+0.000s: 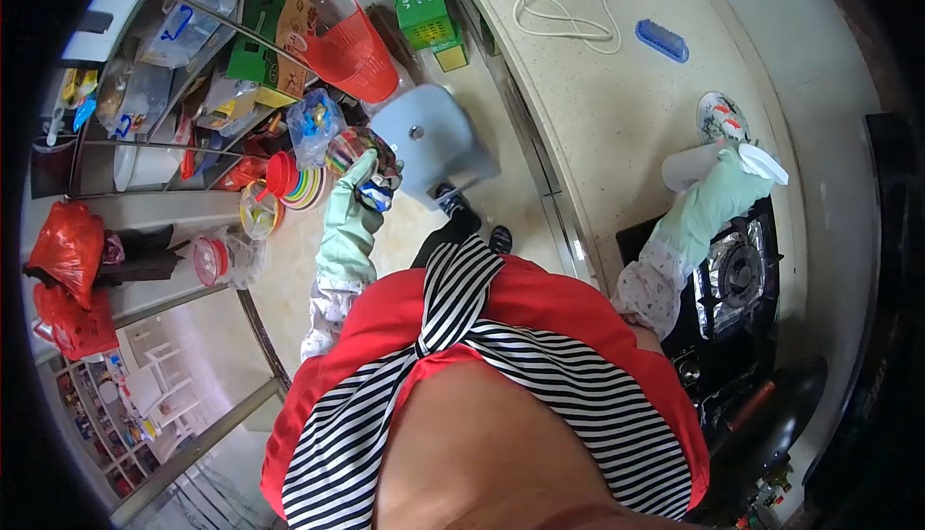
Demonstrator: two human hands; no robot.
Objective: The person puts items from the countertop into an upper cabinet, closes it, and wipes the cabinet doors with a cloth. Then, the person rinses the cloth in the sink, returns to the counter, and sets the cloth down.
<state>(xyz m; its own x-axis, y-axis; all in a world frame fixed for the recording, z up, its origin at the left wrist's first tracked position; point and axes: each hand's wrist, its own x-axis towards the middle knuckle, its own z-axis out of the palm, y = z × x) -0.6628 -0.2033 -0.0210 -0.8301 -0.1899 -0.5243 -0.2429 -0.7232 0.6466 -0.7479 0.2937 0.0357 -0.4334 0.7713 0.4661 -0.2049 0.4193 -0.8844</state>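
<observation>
My left hand (368,181), in a pale green rubber glove, is closed on a colourful crumpled plastic package (353,148). It is above the floor, beside a grey-blue stool (424,135). On the counter side, my right hand (729,181), gloved the same way, is closed around a white container (684,168). White also shows beyond the fingers, and the glove hides the middle of the container. Close to that hand is a round plate with a floral and red pattern (721,116).
A gas stove (737,270) adjoins the right forearm, with a dark wok (785,424) nearer. On the counter (597,96) lie a white cable (568,19) and a blue brush (662,40). A red basket (355,56), green box (421,8) and loaded rack (193,58) stand left.
</observation>
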